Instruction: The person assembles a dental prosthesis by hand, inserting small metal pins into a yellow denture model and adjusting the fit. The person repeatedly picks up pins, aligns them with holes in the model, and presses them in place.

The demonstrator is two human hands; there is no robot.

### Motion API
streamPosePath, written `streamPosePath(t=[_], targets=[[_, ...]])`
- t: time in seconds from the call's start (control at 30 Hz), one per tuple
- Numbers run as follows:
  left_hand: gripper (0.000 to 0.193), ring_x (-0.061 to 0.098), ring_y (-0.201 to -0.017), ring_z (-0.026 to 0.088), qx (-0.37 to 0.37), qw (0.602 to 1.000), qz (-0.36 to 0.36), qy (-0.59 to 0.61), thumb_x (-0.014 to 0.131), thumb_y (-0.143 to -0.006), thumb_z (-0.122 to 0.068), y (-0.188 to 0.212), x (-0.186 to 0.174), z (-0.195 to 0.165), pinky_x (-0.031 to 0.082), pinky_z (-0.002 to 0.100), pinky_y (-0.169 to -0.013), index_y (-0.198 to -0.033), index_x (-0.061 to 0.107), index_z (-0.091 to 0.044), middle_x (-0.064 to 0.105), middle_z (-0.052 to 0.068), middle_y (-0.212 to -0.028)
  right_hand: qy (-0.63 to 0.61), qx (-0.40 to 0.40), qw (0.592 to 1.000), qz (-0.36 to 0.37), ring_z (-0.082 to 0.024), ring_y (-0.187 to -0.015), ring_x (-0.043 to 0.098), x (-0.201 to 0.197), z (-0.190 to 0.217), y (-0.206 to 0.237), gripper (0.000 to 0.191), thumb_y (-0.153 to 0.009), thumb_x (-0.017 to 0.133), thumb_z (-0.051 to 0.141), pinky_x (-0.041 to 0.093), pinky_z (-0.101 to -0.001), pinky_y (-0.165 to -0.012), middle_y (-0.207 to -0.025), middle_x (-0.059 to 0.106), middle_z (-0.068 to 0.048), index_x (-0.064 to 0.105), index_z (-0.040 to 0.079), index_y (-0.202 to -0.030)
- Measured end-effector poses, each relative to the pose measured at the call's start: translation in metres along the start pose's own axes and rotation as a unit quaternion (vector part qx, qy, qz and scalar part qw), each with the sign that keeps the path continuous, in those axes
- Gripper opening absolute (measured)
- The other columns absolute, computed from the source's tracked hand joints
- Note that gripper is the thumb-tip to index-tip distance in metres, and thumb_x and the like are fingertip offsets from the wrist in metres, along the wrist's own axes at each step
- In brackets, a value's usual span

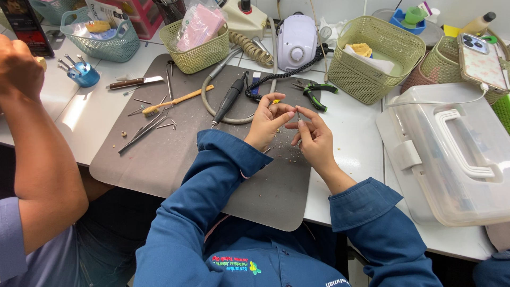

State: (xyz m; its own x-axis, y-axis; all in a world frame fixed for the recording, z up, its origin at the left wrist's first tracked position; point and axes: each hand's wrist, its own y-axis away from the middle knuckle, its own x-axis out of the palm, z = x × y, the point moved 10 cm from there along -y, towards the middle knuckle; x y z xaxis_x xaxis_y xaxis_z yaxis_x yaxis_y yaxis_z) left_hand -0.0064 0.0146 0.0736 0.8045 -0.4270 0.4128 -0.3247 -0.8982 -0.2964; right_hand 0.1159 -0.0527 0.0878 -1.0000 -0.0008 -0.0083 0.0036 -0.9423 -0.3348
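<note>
My left hand (267, 123) and my right hand (313, 139) meet over the grey work mat (175, 154), fingertips pinched together on a thin short metal wire (298, 115). Both arms wear blue sleeves. A small yellow-tipped bit (275, 101) lies just beyond my left fingers. Green-handled pliers (313, 91) rest on the mat's far right corner. A black handpiece (229, 99) with a coiled cord lies to the left of my hands.
Another person's bare arm (40, 159) reaches in at the left. Green woven baskets (374, 58), a white motor unit (296, 42), a clear lidded plastic box (451, 154) and a phone (481, 61) crowd the back and right. A knife (135, 82), brush and thin picks lie on the mat's left.
</note>
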Motion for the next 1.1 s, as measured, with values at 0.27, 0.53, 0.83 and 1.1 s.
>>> streamPosePath(t=[0.27,0.53,0.83,1.1], targets=[[0.036,0.069,-0.107,0.017,0.099,0.98,0.021,-0.173,0.07,-0.099,-0.003,-0.007,-0.011,-0.031,0.052,0.03,-0.099,-0.13,0.051,-0.006,0.072,0.008,-0.109,-0.014,0.009,1.0,-0.009,-0.007,-0.063,0.065,-0.002,-0.009,-0.002,0.034,-0.108,0.051,0.011,0.041,-0.0178,-0.046,-0.103,0.077,-0.015,0.054,0.008,-0.142],[0.019,0.055,-0.115,0.028,0.208,0.692,0.077,-0.687,0.082,-0.08,-0.024,0.005,-0.005,-0.045,0.04,0.044,-0.098,-0.095,0.071,-0.018,0.065,0.002,-0.109,0.002,0.016,1.0,-0.014,-0.007,-0.062,0.066,-0.005,-0.014,-0.006,0.032,-0.108,0.05,0.012,0.041,-0.0175,-0.045,-0.103,0.077,-0.015,0.053,0.005,-0.139],[0.015,0.048,-0.121,0.026,0.2,0.665,0.076,-0.715,0.084,-0.073,-0.026,0.006,0.002,-0.028,0.034,0.047,-0.107,-0.082,0.074,-0.019,0.062,0.001,-0.113,0.032,0.014,0.999,-0.016,-0.007,-0.062,0.066,-0.005,-0.012,-0.004,0.031,-0.108,0.05,0.013,0.043,-0.0169,-0.045,-0.1,0.077,-0.014,0.055,0.005,-0.137],[0.008,0.052,-0.123,0.024,0.24,0.621,0.06,-0.744,0.077,-0.079,-0.021,0.007,0.018,-0.035,0.029,0.052,-0.116,-0.082,0.074,-0.015,0.065,0.001,-0.111,0.041,0.002,0.999,-0.014,-0.008,-0.062,0.067,-0.003,-0.009,-0.004,0.031,-0.108,0.05,0.013,0.043,-0.017,-0.046,-0.1,0.077,-0.014,0.055,0.005,-0.137]])
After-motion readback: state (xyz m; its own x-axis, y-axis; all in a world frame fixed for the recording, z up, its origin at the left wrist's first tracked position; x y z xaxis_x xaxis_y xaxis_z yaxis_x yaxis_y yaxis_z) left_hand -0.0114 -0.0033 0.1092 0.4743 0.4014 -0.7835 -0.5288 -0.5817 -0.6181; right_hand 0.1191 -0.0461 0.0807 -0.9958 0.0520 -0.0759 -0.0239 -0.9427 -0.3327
